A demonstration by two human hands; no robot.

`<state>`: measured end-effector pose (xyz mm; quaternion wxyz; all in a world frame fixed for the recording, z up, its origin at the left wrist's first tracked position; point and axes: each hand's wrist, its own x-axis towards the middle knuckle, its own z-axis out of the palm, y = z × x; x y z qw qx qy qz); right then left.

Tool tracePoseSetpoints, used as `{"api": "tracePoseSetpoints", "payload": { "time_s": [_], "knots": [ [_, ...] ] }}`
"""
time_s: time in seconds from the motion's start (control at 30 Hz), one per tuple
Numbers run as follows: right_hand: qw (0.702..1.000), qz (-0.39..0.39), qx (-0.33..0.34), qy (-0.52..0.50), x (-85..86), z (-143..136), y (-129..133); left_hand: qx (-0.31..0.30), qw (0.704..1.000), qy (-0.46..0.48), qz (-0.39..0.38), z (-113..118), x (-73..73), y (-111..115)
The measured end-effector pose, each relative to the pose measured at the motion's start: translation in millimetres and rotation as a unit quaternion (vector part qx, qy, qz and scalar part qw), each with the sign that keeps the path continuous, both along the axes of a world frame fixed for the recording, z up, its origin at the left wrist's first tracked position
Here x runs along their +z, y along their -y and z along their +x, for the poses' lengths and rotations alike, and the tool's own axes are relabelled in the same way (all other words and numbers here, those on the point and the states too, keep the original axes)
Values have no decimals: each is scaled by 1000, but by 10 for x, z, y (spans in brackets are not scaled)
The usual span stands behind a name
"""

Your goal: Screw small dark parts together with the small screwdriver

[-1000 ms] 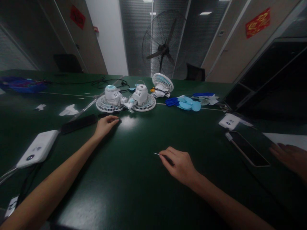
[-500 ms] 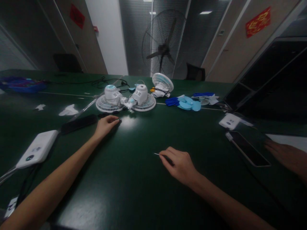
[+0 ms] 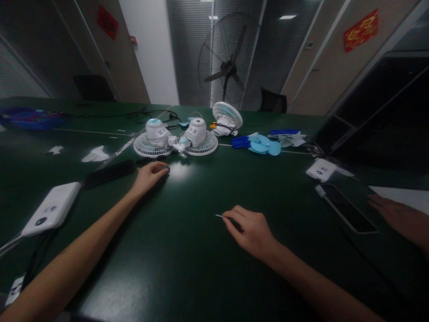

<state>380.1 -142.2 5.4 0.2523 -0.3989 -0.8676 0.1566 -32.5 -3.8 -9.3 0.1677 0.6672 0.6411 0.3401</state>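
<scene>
Left hand (image 3: 149,175): reaches far-left over the table (image 3: 187,259), fingers curled down, tips on a small dark part (image 3: 166,168).
Right hand (image 3: 252,231): near centre, closed on a screwdriver (image 3: 225,218); metal tip points left.
Fans (image 3: 177,138): two lie face down just beyond the left hand.
Blades (image 3: 261,145): blue, right of the fans.
Another person's hand (image 3: 398,217): far right, beside a phone (image 3: 346,208).

Dark green bench (image 3: 187,250), glossy. On it: two white fan heads face-down (image 3: 176,138), third fan (image 3: 227,118), blue blades (image 3: 261,145), white power bank (image 3: 50,210), phone (image 3: 346,208), paper scraps (image 3: 95,154).
</scene>
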Motion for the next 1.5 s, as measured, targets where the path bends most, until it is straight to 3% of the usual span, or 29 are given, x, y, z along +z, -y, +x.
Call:
{"api": "tracePoseSetpoints", "payload": {
  "time_s": [0.23,0.53,0.7,0.93,1.17,1.37,1.5],
  "knots": [
    [1000,0,-2,-14,6,-9,11,-5,1000,-16,0,-46,-58,-48],
    [1000,6,-3,-8,40,-21,15,-25,1000,7,-13,1,23,-18],
    [1000,7,-3,-13,34,-23,16,-37,999,1,-8,-25,-4,-35],
    [1000,1,-4,-4,20,-14,8,-23,998,32,46,-1,-10,12],
    [1000,1,1,-8,28,-18,5,-9,997,-56,56,58,6,66],
    [1000,0,4,-15,20,-9,5,-18,996,-34,77,70,-25,58],
    [1000,-10,6,-19,16,-11,6,-21,993,-74,87,63,-38,56]
  ]
}}
